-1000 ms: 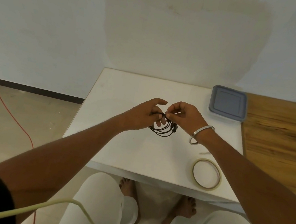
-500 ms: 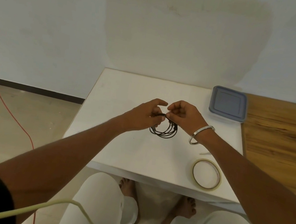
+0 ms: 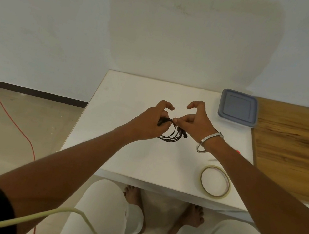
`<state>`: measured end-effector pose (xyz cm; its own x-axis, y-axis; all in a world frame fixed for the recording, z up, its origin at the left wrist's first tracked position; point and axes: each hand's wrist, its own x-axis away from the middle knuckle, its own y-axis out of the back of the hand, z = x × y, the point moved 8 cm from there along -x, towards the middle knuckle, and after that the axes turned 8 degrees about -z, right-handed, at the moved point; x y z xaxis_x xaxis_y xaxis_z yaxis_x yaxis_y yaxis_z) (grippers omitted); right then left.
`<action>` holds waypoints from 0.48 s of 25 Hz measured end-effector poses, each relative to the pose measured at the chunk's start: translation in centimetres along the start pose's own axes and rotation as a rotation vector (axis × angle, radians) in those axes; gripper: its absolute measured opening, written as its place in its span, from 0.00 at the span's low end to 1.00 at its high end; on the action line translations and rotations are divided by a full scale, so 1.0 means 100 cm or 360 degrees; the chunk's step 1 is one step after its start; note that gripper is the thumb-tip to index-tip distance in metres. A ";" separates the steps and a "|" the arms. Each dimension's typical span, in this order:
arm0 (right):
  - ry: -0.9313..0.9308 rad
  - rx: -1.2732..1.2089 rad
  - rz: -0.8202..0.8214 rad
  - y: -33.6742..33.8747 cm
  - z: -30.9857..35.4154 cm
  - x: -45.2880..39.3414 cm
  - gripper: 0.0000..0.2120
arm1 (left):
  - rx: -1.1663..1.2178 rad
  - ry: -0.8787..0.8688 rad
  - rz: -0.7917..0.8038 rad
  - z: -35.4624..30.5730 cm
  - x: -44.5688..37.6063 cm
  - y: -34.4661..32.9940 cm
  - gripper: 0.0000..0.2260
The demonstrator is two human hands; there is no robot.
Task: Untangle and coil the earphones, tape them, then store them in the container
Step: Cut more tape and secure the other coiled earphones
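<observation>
Black coiled earphones (image 3: 171, 134) hang above the middle of the white table (image 3: 123, 152), behind the round roll of clear tape (image 3: 215, 181) that lies flat near the front right edge. The left hand (image 3: 149, 123) grips the top of the coil with curled fingers, and the right hand (image 3: 194, 123), with a silver metal bangle (image 3: 209, 141) on the wrist, pinches the same bundle just beside it. Farther back, at the right corner, the clear rectangular container with a grey-blue lid (image 3: 238, 108) stands closed, beside a brown wooden board (image 3: 296, 149).
</observation>
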<state>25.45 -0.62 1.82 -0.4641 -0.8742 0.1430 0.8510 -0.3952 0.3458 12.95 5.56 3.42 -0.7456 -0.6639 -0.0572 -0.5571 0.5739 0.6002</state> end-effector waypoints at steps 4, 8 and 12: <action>0.0180 0.0190 0.0012 -0.001 0.007 0.000 0.11 | 0.0041 0.0080 -0.0014 0.005 0.001 -0.002 0.15; 0.0284 0.0328 0.0061 -0.006 0.010 0.000 0.01 | 0.0084 0.0144 -0.0019 0.008 0.001 -0.003 0.15; 0.0285 0.0525 0.0117 -0.010 0.006 -0.001 0.07 | 0.0014 0.0086 -0.0007 0.006 0.002 -0.003 0.14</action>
<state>24.53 0.06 1.99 -0.3297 -0.9438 0.0241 0.7418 -0.2432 0.6250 12.79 5.56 2.70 -0.7225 -0.6912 -0.0163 -0.5634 0.5750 0.5932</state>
